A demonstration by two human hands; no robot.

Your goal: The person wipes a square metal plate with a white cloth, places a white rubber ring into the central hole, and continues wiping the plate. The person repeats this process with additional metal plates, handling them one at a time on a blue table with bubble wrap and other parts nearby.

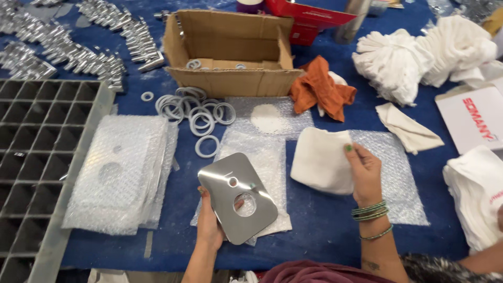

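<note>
Near centre, over blue cloth: polished metal plate (238, 196), two holes; left hand (208, 222) closed on its near-left edge. Likely stiff, smudge-prone, slippery; hold by edges. Right hand (364, 175) pinches soft white cloth (320, 160).

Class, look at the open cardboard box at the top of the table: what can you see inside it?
Inside the cardboard box, a few white rings lie on the floor. The front wall hides the nearer part of the floor.
</note>
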